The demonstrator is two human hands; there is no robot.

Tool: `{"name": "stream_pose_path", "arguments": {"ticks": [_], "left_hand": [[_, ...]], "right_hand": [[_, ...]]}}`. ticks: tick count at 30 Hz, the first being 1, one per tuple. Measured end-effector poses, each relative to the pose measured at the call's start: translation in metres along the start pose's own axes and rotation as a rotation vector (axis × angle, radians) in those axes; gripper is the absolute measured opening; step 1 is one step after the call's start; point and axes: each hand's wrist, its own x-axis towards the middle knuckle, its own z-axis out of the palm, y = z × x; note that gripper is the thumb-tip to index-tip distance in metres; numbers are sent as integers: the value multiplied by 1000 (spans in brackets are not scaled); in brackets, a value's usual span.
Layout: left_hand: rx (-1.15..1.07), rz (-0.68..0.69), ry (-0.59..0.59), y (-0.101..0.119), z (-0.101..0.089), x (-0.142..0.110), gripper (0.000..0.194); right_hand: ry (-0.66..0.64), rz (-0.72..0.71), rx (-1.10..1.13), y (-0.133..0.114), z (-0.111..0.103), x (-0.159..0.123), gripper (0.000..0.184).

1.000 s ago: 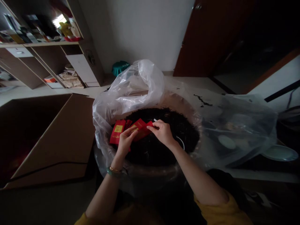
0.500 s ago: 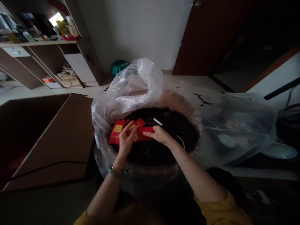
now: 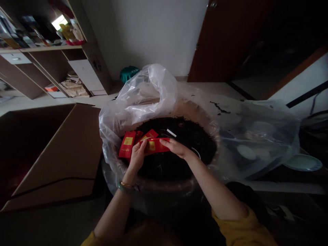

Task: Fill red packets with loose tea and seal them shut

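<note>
Red packet [image 3: 155,147], one piece with a gold panel, is held between two hands above the near-left part of the round container [image 3: 166,186]. Its long axis runs left to right; the left hand [image 3: 137,153] pinches the left end between thumb and fingers, and the right hand [image 3: 177,147] grips the right end, thumb on top, so neither hand is clearly nearer. Dark, loose, shredded-looking material [image 3: 164,171] lies in the container beneath. One curved white strip [image 3: 196,152] lies toward the right edge. By the left edge, just beside and beyond the left hand, rest other red packets [image 3: 125,146]: at least three, overlapping, so I cannot tell the exact count. Farther in, toward the far edge, is one short white piece [image 3: 171,133]. Clear plastic [image 3: 161,78] drapes over the far-left edge. One cardboard box [image 3: 64,157] stands left of the container; past the far edge sits one teal bag [image 3: 129,73].
</note>
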Motion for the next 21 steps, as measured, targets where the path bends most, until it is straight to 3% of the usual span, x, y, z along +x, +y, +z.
{"name": "stream_pose_path", "arguments": {"ticks": [2, 4, 8, 9, 11, 13, 15, 21], "left_hand": [[36, -18, -39, 3, -5, 5, 55], [151, 56, -44, 5, -10, 9, 54], [626, 506, 137, 9, -10, 2, 57], [786, 616, 142, 9, -8, -2, 64], [1078, 748, 33, 9, -4, -10, 69], [1255, 787, -99, 5, 1, -15, 65], [1315, 785, -158, 0, 5, -15, 63], [1243, 706, -112, -16, 2, -7, 55]], "right_hand": [[-22, -11, 42, 4, 2, 1, 46], [-36, -4, 66, 6, 4, 3, 46], [-51, 11, 4, 4, 4, 5, 53], [-56, 11, -27, 2, 4, 5, 55], [-76, 14, -78, 1, 3, 4, 56], [-87, 11, -105, 1, 4, 3, 56], [-75, -4, -107, 2, 6, 1, 54], [-113, 3, -66, 4, 9, 2, 68]]}}
